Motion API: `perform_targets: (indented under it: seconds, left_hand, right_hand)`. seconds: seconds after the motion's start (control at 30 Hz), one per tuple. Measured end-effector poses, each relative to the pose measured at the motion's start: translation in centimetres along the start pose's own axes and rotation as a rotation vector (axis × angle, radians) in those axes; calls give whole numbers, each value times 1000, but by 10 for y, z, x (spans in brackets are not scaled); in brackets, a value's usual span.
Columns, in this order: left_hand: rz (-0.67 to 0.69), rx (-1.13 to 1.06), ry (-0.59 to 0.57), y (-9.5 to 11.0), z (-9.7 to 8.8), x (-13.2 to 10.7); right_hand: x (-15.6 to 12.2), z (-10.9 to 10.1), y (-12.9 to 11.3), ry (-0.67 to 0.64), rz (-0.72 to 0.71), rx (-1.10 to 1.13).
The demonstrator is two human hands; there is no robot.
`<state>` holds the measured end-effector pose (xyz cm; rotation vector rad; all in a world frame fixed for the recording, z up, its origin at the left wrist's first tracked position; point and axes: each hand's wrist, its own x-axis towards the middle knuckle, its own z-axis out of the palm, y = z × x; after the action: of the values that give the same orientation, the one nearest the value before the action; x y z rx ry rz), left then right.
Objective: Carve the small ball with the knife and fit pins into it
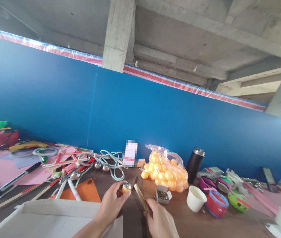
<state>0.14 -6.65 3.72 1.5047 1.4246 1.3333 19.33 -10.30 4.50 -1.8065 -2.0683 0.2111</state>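
My left hand (112, 202) pinches a shiny metal ball (126, 187) between thumb and fingers, above the dark table. The ball mirrors light and a yellowish patch. In my right hand (160, 217) is a flat, pale wooden stick (140, 196), tilted up and leftward toward the ball but apart from it. Just beyond my right hand stands a small open box of tiny metal pieces (163, 195). Under my left forearm lies an open white cardboard box (63, 213).
Behind the hands is a clear bag of orange balls (166, 170). A black bottle (195, 165), a white paper cup (196, 198) and colourful round bands (216, 203) stand right. Left lie sticks, a pen (18, 178), pale cords (110, 162) and an orange sheet (89, 189). A blue partition (155, 112) rises behind.
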Motion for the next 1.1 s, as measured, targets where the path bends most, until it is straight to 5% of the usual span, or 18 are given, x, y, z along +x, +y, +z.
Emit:
perform_targets:
  seconds: [1.1]
  left_hand:
    - [152,203,-124,-10,2,-4]
  right_hand:
    - [4,4,12,9,37,-116]
